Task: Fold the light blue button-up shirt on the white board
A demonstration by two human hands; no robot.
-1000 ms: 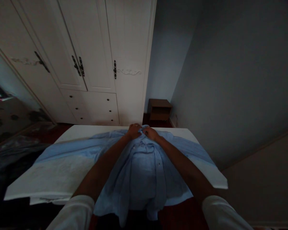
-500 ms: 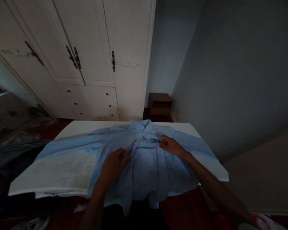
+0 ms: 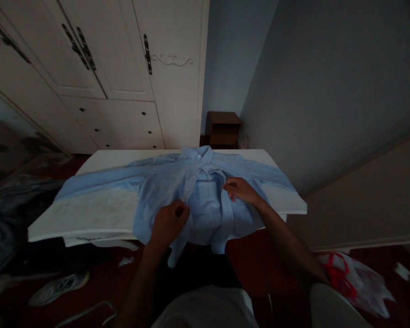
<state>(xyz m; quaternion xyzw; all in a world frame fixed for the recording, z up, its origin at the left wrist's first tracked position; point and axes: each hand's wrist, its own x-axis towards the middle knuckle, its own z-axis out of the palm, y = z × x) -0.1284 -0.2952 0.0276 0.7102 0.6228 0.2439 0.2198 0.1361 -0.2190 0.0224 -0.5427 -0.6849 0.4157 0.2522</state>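
A light blue button-up shirt [image 3: 205,205] lies spread over a white board [image 3: 95,216], its collar at the far edge and its sleeves stretched out to both sides. The front hangs open below the chest, and the hem drops over the near edge. With thumb and fingers together, my left hand [image 3: 171,221] pinches the left front edge along the buttons. My right hand [image 3: 241,189] grips the opposite front edge, the one with the buttonholes, a little higher up. Both edges are held apart, so the inside of the back shows between them.
A white wardrobe [image 3: 123,68] stands behind the board, with a small brown cabinet [image 3: 223,127] beside it. Dark clothes [image 3: 7,218] are heaped at the left. A shoe [image 3: 59,288] and a plastic bag [image 3: 365,282] lie on the red floor. A grey wall rises at the right.
The view has tilted downward. My left hand has closed on the left front edge, and my right hand has slid lower along the other edge, spreading the front wider.
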